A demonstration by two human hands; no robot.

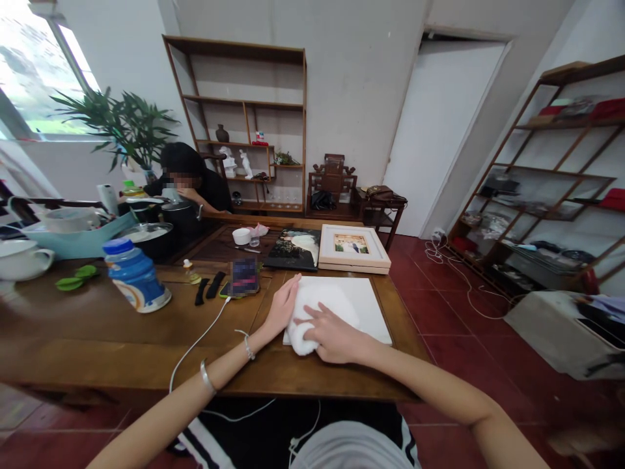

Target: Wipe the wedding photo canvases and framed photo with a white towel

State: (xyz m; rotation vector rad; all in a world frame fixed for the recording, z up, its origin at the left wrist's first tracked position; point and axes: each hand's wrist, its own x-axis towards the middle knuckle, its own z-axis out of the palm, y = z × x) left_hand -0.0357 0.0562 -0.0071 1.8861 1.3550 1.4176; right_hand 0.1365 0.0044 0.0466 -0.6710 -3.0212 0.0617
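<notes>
A white board (374, 303), flat like a canvas panel, lies near the table's front edge. Over its left part spreads a soft white mass (303, 342); I cannot make out whether it is clay or a fluffy stuff. My left hand (283, 306) rests with straight fingers along the left edge of the mass and board. Spread across the mass, the fingers of my right hand (334, 335) press down on it, with the thumb side partly sunk from sight.
Behind the board are a framed picture (355, 247) and a dark painted panel (294, 249). To the left lie a cabled phone (244, 277), a small bottle (192, 272) and a blue-capped bottle (134, 277). A person (193, 176) sits at the table's far side.
</notes>
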